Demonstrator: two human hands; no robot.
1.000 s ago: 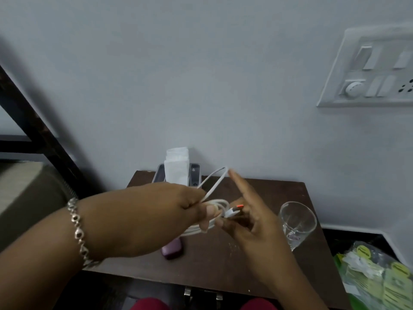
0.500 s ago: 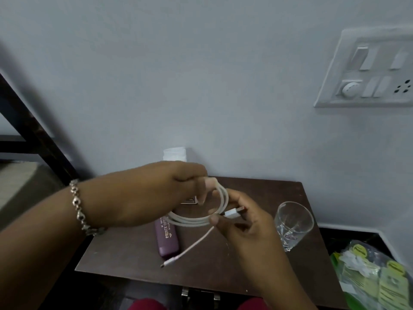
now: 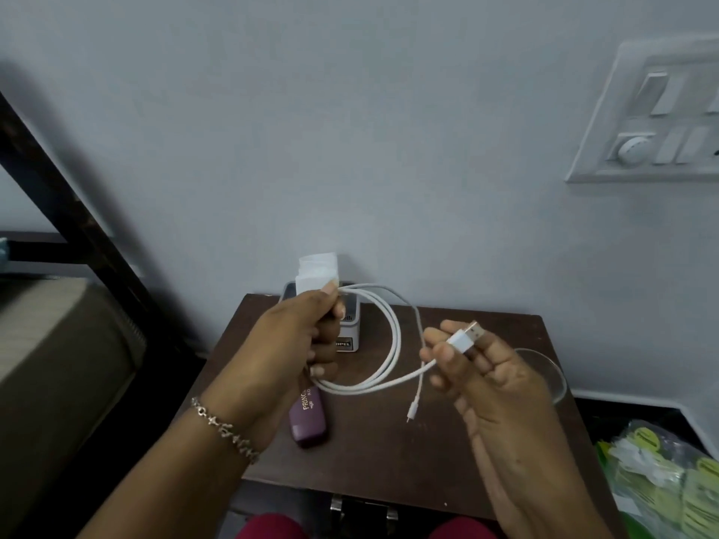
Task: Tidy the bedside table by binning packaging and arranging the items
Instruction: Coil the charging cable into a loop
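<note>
Over the dark wooden bedside table I hold a white USB cable looped into a coil. My left hand grips the coil's left side. My right hand pinches the large USB plug between thumb and fingers. The small connector end dangles free above the tabletop. A purple case with printed lettering lies on the table below my left hand. A clear drinking glass stands at the right, mostly behind my right hand.
A small grey and white box with folded white paper stands against the wall at the table's back. A green and white plastic bag sits lower right. A bed frame is on the left, a switch panel on the wall.
My hands have moved apart and the coil has opened wider. The right hand has lifted the USB plug up and to the right; the small end now hangs straight down.
</note>
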